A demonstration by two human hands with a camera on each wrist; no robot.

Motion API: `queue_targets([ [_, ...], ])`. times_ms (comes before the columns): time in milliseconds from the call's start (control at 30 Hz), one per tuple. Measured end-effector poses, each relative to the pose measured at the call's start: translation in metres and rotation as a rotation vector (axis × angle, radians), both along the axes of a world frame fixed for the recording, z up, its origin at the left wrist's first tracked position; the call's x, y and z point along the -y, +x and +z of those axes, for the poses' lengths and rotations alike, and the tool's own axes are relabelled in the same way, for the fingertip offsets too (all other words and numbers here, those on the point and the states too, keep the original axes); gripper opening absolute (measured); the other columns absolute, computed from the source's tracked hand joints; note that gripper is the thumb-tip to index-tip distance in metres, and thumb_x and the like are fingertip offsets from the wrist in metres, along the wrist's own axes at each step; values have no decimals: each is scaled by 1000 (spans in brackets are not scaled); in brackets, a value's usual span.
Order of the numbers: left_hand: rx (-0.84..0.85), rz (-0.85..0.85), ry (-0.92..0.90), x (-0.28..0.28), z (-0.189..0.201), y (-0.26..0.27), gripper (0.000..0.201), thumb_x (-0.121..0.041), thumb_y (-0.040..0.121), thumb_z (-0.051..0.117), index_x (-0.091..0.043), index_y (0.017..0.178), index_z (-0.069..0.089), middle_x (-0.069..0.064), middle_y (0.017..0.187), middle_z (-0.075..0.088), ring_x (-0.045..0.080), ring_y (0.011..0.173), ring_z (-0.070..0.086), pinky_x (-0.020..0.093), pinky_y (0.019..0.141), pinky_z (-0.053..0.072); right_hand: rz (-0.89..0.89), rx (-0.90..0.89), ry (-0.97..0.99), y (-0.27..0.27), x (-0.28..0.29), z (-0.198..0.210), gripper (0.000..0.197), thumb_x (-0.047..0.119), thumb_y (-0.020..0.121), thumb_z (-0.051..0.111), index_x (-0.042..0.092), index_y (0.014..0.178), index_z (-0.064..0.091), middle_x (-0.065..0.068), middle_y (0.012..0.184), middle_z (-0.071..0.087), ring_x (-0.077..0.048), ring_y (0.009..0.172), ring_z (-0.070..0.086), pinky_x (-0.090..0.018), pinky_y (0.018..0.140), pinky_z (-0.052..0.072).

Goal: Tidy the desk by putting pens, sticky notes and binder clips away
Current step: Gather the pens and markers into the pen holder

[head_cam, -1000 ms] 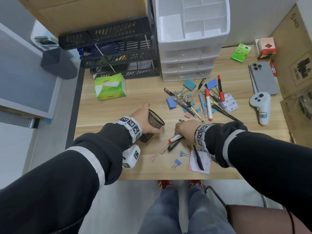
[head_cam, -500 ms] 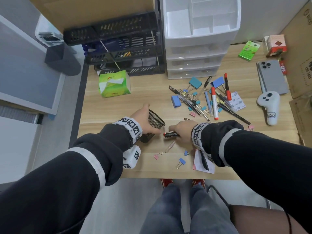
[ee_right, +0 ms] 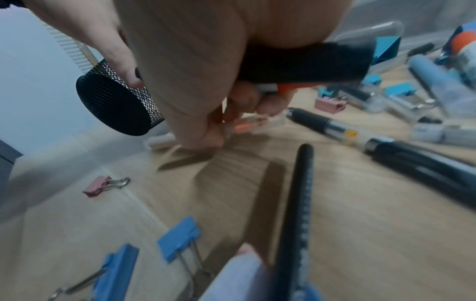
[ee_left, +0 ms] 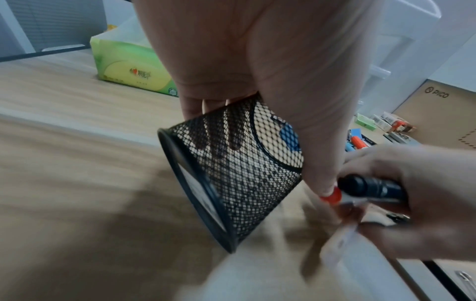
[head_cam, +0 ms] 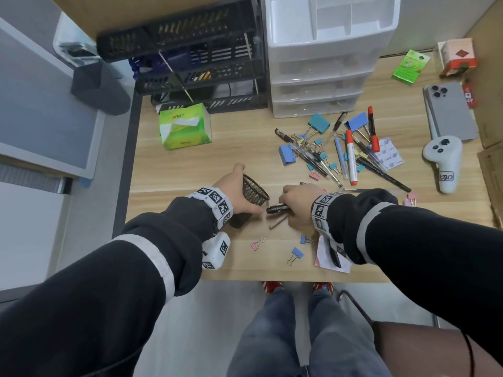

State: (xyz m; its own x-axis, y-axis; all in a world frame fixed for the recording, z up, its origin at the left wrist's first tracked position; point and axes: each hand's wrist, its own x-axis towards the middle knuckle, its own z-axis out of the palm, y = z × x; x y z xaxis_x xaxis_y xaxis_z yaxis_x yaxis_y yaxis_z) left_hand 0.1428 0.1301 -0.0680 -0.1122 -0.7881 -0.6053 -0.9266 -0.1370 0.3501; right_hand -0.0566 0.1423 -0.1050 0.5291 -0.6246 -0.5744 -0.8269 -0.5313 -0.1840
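Since a second ago the right hand [head_cam: 296, 204] has lifted its pens off the bench [head_cam: 190, 170] and turned them level, tips toward the mesh pen cup [head_cam: 254, 190], where earlier they slanted down onto the wood. The left hand [head_cam: 234, 191] has kept its grip on the cup, fingers wrapped round the wall, tilting it so the mouth faces the right hand. The right hand's fingers are curled round a black marker [ee_left: 371, 188] and an orange-capped marker [ee_left: 332, 196]; a clear pen [ee_right: 253, 123] sits under the fingertips, and whether it is gripped is unclear. Nearer the person than that hand lie three small binder clips, one pink clip [head_cam: 257, 244] and two blue clips [head_cam: 295, 254], beside a sticky note pad [head_cam: 325, 258] with a black pen [ee_right: 296, 213] across it, partly hidden by the sleeve. Beyond the right hand the loose pile [head_cam: 343, 148] of pens and clips overlaps too much to count. The wrist views are motion-blurred.
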Motion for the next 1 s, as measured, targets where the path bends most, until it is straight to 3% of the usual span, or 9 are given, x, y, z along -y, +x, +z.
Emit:
queue_targets([
  [100, 27, -50, 5, 9, 9, -8, 129, -53, 55, 91, -16, 152, 15, 1, 106, 58, 22, 96, 61, 38, 88, 53, -35, -43, -43, -13, 10, 18, 23, 30, 82, 61, 22, 103, 58, 0, 92, 56, -24, 83, 60, -30, 63, 41],
  [233, 15, -93, -20, 24, 25, -26, 131, -55, 55, 90, -17, 154, 13, -1, 109, 56, 21, 98, 60, 38, 90, 53, -116, -154, 3, -33, 19, 37, 24, 35, 85, 59, 19, 103, 61, 1, 82, 58, -21, 78, 62, -33, 68, 55],
  [367, -4, -104, -40, 36, 36, -42, 132, -54, 55, 91, -18, 155, 12, -3, 109, 56, 19, 97, 61, 37, 88, 54, -136, -263, 90, -49, 18, 39, 32, 50, 87, 61, 19, 97, 63, 2, 77, 60, -20, 77, 65, -35, 76, 58],
  [533, 2, -136, -20, 36, 31, -50, 130, -51, 57, 92, -18, 154, 13, 0, 111, 60, 19, 96, 62, 37, 86, 56, -220, -277, 189, -58, 4, 25, 40, 55, 83, 65, 20, 102, 65, 0, 86, 67, -19, 80, 67, -36, 77, 58],
  [800, 57, -198, 35, 19, 4, -47, 127, -55, 55, 91, -20, 151, 15, 1, 105, 62, 20, 91, 64, 42, 85, 57, -320, -222, 240, -54, -14, 0, 28, 45, 86, 60, 19, 95, 65, 1, 79, 66, -19, 76, 66, -33, 74, 58],
  [900, 92, -220, 18, 18, 2, -46, 125, -57, 54, 90, -18, 149, 19, 1, 109, 62, 21, 93, 62, 42, 84, 56, -355, -189, 235, -56, -14, 1, 25, 43, 85, 58, 19, 87, 62, 0, 76, 65, -18, 72, 64, -28, 65, 54],
  [1000, 157, -263, 9, 21, 7, -46, 120, -63, 51, 88, -18, 143, 26, 0, 106, 61, 20, 89, 62, 41, 80, 57, -405, -157, 210, -58, -7, 7, 32, 48, 87, 56, 17, 91, 63, 0, 79, 64, -18, 74, 64, -27, 62, 51],
])
